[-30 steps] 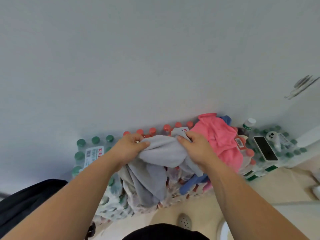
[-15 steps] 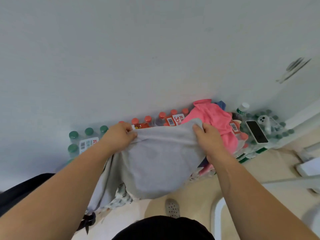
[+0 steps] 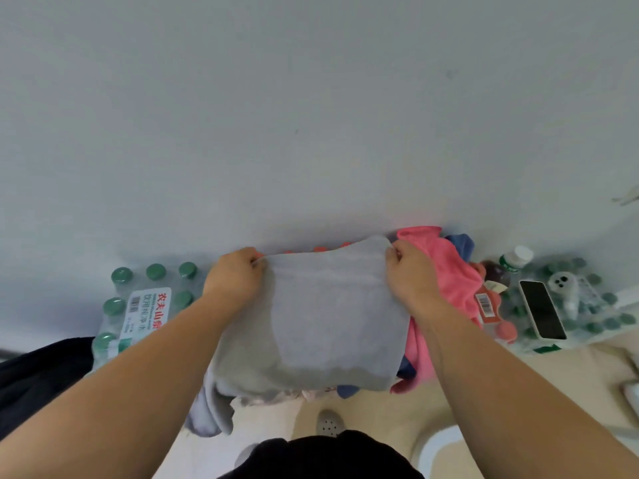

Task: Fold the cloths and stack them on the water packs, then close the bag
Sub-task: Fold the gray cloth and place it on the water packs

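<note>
Left hand [image 3: 235,278] and right hand [image 3: 409,274] pinch the grey cloth's [image 3: 321,319] far corners — spread over the water packs [image 3: 138,305].

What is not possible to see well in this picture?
Head view only.
Red-cap pack: mostly hidden by the grey cloth and the pink cloth.
Blue cloth: mostly under the pink cloth.
Black bag, if it is one: cut by the left edge.

I get single head view: wide-angle, looking forward and down, close over shrink-wrapped green-capped water packs [image 3: 138,305] against pale grey wall [image 3: 311,115].
</note>
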